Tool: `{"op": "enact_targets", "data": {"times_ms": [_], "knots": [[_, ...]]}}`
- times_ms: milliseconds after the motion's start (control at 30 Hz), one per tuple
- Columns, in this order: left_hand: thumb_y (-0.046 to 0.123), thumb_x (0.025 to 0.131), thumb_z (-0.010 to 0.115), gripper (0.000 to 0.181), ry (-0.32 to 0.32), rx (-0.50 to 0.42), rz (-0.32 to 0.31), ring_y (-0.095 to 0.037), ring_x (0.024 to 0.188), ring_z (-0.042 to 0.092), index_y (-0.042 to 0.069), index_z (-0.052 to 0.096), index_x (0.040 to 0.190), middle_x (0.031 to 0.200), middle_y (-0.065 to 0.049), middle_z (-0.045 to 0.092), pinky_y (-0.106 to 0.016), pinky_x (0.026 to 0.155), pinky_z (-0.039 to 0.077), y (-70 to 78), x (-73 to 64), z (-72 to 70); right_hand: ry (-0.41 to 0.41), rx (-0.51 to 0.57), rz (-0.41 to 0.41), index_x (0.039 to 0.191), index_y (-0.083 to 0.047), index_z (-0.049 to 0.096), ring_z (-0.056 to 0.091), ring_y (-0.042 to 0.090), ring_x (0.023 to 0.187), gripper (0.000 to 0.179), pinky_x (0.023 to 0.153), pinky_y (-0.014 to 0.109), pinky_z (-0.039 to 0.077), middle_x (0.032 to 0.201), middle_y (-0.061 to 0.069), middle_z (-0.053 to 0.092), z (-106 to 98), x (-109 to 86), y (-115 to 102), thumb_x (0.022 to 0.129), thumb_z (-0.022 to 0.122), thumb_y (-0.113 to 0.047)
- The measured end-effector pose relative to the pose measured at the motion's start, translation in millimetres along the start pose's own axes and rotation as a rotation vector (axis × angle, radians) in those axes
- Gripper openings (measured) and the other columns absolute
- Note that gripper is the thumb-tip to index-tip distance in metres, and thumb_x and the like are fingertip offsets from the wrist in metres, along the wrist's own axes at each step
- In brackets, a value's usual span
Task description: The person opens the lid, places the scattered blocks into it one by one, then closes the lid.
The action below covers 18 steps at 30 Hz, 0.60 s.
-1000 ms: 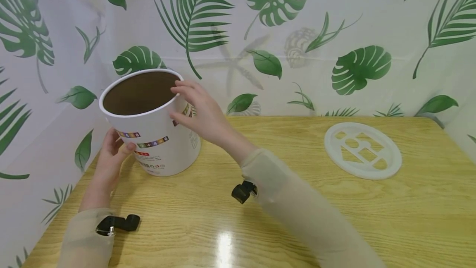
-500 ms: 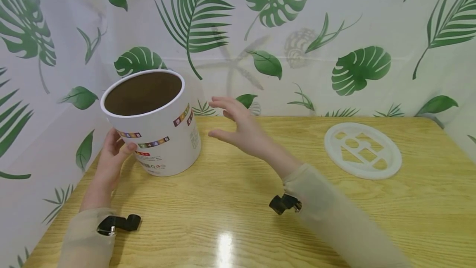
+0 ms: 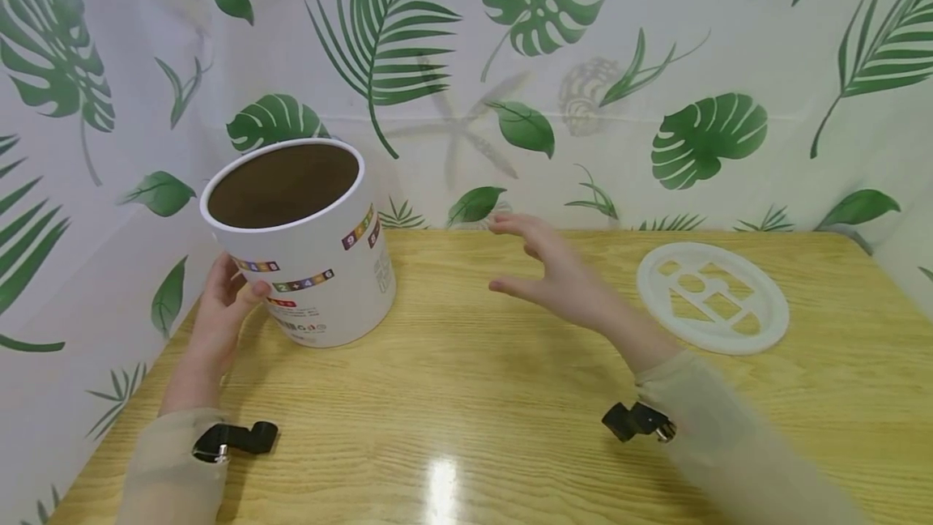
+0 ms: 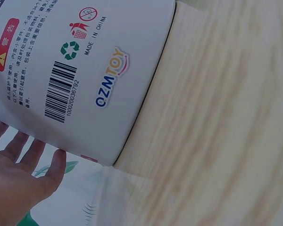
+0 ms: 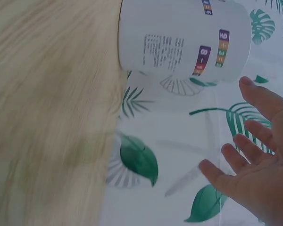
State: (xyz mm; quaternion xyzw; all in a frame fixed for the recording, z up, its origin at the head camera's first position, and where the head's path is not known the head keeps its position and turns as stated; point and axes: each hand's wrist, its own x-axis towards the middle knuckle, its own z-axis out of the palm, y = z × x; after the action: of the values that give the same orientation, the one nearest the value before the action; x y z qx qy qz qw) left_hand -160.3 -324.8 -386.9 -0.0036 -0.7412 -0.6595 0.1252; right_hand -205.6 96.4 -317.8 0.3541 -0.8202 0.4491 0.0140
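Note:
A white cylindrical toy tub (image 3: 331,286) with printed sums and labels stands upright at the back left of the wooden table, its top open and its inside dark. My left hand (image 3: 219,306) rests against the tub's left side, thumb toward the front, fingers partly hidden behind it. In the left wrist view, spread fingertips (image 4: 59,157) touch the tub's wall, near its barcode. My right hand (image 3: 557,274) is over the table between the tub and a white disc (image 3: 659,310) with cut-out shapes. Its fingers and thumb are spread apart, holding nothing.
The disc lies flat on the wooden table (image 3: 452,387) at the right. Behind the table hangs a white cloth (image 3: 437,14) printed with green leaves, and it runs along the left side too. Black wrist mounts (image 3: 244,437) sit on both sleeves.
My right hand has left the tub's rim and moved right, toward the disc, with its fingers still spread. The left hand and the tub have stayed in place.

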Motion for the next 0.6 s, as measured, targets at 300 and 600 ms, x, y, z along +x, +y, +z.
{"op": "enact_targets", "data": {"times_ms": [300,600], "knots": [[0.025,0.095,0.059,0.068,0.0,0.01,-0.002,-0.03,0.141,0.013,0.029,0.021,0.152,0.155,-0.008,0.018,-0.056,0.113,0.009,1.1,-0.9,0.6,-0.018,-0.082,0.13,0.139,-0.005,0.044,0.036,0.031,0.132,0.063,0.104,0.054,0.036,0.147,0.011,0.037,-27.8,-34.0,27.0,0.086,0.073,-0.021],[0.026,0.095,0.06,0.069,-0.008,0.003,0.008,-0.03,0.141,0.014,0.028,0.021,0.152,0.154,-0.009,0.019,-0.057,0.113,0.01,2.0,-1.9,0.4,-0.004,-0.184,0.233,0.14,-0.003,0.042,0.035,0.039,0.13,0.065,0.101,0.059,0.035,0.143,0.016,0.041,-57.9,-62.9,51.5,0.087,0.072,-0.027]]}}
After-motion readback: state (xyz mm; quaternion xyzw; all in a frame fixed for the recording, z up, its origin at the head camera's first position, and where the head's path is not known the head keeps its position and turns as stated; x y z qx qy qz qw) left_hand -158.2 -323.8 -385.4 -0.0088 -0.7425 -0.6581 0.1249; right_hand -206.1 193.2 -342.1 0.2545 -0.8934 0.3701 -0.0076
